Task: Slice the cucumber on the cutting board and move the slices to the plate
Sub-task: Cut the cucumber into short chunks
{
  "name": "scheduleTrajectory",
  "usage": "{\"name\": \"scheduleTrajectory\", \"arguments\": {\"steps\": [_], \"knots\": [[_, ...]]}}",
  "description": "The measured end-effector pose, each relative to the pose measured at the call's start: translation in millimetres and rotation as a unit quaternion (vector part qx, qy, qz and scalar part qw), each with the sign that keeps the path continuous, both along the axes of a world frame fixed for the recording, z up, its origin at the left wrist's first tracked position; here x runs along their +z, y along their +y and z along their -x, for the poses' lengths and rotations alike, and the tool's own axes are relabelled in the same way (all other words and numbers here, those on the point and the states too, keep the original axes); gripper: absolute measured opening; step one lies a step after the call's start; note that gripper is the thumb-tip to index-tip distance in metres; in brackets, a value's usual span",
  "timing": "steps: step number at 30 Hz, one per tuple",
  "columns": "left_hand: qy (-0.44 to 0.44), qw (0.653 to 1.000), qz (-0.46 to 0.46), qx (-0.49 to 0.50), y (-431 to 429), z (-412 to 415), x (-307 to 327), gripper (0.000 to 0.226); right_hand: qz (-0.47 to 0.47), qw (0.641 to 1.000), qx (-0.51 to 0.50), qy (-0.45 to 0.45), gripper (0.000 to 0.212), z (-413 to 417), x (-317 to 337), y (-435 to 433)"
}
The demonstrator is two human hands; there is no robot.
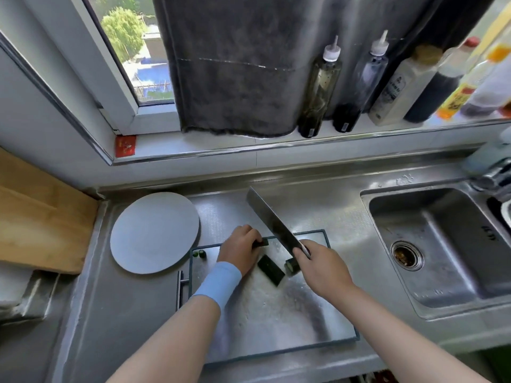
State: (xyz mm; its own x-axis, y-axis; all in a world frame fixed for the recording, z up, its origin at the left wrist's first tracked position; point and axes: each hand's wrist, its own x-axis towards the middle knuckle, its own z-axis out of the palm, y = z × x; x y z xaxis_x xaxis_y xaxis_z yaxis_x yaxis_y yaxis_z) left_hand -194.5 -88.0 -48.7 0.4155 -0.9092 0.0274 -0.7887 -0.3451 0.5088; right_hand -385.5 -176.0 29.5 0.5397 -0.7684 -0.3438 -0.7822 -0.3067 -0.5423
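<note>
A steel cutting board (276, 313) with a dark rim lies on the counter. On it are dark green cucumber pieces: one (271, 270) lies loose in the middle, another (292, 266) sits just left of my right hand. My left hand (240, 248) holds a third cucumber piece (262, 243) at the board's far edge. My right hand (318, 268) grips the handle of a cleaver (269, 219), its blade raised and pointing away over the board. Two small cucumber ends (201, 254) lie at the board's far left corner. The round grey plate (153, 232) stands left of the board with nothing on it.
A steel sink (431, 247) with a drain lies to the right. Several sauce bottles (318, 87) stand on the window ledge behind. A wooden board (41, 217) leans at the left. A dark cloth (243, 64) hangs over the ledge.
</note>
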Motion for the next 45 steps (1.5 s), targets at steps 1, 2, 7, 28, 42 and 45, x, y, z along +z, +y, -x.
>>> {"name": "scheduleTrajectory", "arguments": {"steps": [1,2,7,28,42,45], "knots": [[-0.011,1.0,-0.005,-0.01,-5.1,-1.4,-4.8,0.013,0.002,1.0,-0.004,-0.001,0.031,1.0,-1.5,-1.7],[-0.016,1.0,-0.015,-0.019,-8.7,-1.4,-8.0,0.013,0.003,1.0,-0.005,-0.002,0.03,2.2,-3.0,-3.0],[-0.027,0.996,-0.022,-0.087,-9.0,-1.6,-19.1,0.015,0.009,1.0,-0.003,-0.01,0.023,6.5,-7.5,-5.2],[-0.04,0.994,-0.091,0.043,128.5,-35.7,-22.8,0.03,-0.008,0.998,0.057,0.009,0.025,-27.6,-15.5,15.2],[-0.035,0.993,0.079,0.075,83.8,3.6,-4.8,0.024,-0.006,0.999,0.036,0.005,0.024,-8.7,-3.5,11.5],[-0.071,0.987,0.088,-0.11,51.8,27.6,-6.2,0.033,0.01,0.999,0.036,0.016,0.024,2.4,-0.7,8.2]]}}
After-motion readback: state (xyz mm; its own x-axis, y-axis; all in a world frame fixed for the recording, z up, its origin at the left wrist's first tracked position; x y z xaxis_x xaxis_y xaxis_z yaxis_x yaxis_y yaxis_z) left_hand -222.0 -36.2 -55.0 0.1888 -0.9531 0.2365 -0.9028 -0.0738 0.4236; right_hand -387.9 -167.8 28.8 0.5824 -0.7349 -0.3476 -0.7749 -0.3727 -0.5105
